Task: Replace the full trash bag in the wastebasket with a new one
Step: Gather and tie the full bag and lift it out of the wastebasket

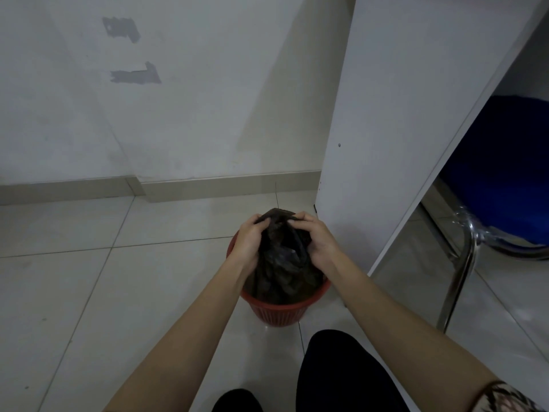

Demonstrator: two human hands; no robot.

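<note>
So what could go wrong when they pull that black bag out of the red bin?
Both the left hand and right hand grip only the bunched top of the black bag, so the thin plastic might tear if it is yanked. Nothing holds the red wastebasket down, so it may lift or tip with the bag.

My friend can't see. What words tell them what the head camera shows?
A left hand and right hand grip the bunched top of a black trash bag in a red wastebasket on a tiled floor. A white panel and blue chair stand at right.
</note>
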